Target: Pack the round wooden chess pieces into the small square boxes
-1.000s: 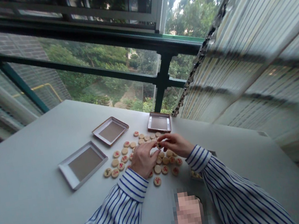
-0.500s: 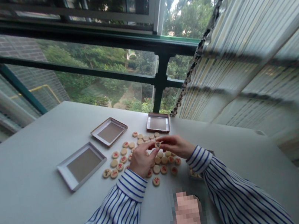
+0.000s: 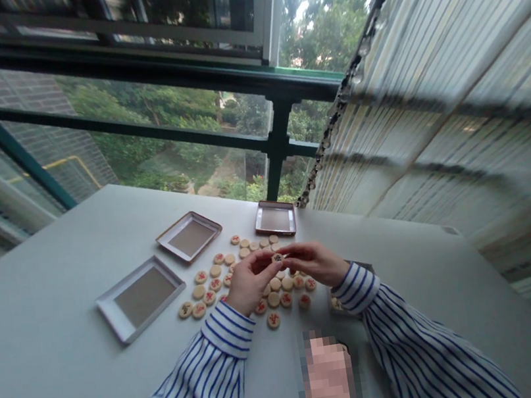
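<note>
Between the fingertips of both hands is a round wooden Chinese chess piece (image 3: 278,259) with a black character facing up. My left hand (image 3: 249,281) pinches it from the left, and my right hand (image 3: 319,263) grips its right side. Loose pieces lie spread on the table below and around the hands. Some show red characters, like the piece (image 3: 273,319) in front; others show a plain face, like the piece (image 3: 273,299) just behind it. A black-marked piece (image 3: 185,310) lies at the left end. My hands hide part of the spread.
Three shallow open trays stand on the white table (image 3: 50,291): a left tray (image 3: 176,275), a back-left tray (image 3: 162,243) and a back tray (image 3: 276,233). A box with pieces (image 3: 339,306) sits partly under my right sleeve. A pixelated object (image 3: 327,382) lies in front.
The view has shifted slightly, so the table and trays appear a little further left. Both hands stay on the same piece, which seems slightly turned.
</note>
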Demonstrator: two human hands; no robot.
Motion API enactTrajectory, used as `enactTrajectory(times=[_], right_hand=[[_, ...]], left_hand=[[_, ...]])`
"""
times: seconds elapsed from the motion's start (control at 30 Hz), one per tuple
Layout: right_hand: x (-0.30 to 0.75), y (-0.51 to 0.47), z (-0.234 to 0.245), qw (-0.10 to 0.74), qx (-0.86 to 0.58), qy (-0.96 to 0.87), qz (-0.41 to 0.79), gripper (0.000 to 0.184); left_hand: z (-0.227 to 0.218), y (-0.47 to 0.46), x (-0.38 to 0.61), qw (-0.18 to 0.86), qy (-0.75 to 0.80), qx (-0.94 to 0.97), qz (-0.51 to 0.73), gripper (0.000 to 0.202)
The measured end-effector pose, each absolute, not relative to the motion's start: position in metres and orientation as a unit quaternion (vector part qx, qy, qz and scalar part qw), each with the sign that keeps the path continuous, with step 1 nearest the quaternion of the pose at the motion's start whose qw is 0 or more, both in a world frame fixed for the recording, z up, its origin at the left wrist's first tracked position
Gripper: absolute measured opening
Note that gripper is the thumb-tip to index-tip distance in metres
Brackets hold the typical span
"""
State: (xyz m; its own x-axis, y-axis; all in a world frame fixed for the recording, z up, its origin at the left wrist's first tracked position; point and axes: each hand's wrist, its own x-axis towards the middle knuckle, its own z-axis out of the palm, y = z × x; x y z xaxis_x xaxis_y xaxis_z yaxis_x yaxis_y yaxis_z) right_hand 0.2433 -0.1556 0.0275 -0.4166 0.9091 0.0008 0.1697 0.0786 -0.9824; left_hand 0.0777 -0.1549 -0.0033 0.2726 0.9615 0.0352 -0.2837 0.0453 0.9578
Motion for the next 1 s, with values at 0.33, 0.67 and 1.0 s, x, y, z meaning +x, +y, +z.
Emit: enactTrajectory(times=[0.33, 0.67, 1.0], right_hand=[[0.258, -0.176, 0.039, 0.36, -0.462, -0.645, 0.491, 0.042], [0.282, -0.209, 0.047, 0.407, -0.483, -0.644, 0.432, 0.032], [0.301, -0.231, 0.044, 0.398, -0.519, -0.65, 0.387, 0.03]], left_hand=[[-0.008, -0.155, 0.076, 0.612, 0.393, 0.497, 0.474, 0.038], [0.006, -0.166, 0.086, 0.637, 0.389, 0.466, 0.475, 0.03], [0.015, -0.186, 0.111, 0.648, 0.376, 0.488, 0.448, 0.029]])
